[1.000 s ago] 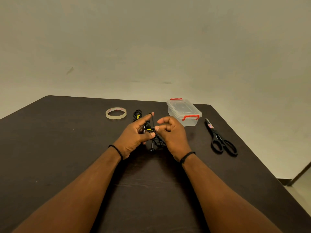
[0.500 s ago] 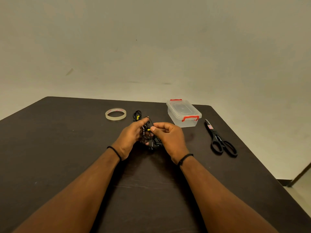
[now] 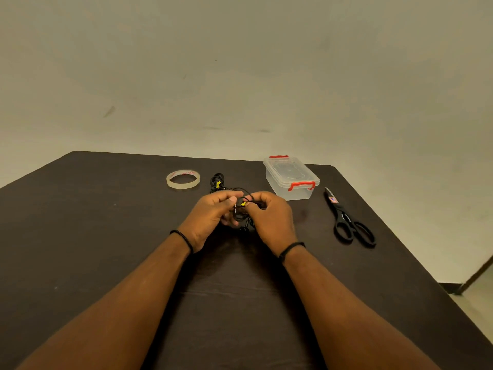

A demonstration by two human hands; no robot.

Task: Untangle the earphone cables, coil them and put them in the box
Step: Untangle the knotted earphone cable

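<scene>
Head view, looking forward and down over two bare forearms that reach out across a dark counter (image 3: pixel 80 236). Both hands meet at the middle, just above the surface. The left hand (image 3: pixel 210 214) and the right hand (image 3: pixel 272 217) each have fingers curled in a pinching grip on a tangled bunch of black earphone cables (image 3: pixel 241 213) marked with a small yellow tag. A second black cable bundle (image 3: pixel 217 181) lies just beyond the hands. The clear box (image 3: pixel 290 180), its red-clipped lid closed, sits beyond the right hand. Untangling appears to be the step under way; next, a strand likely needs teasing free. Tape roll (image 3: pixel 183 179) and scissors (image 3: pixel 349 220) lie untouched.
</scene>
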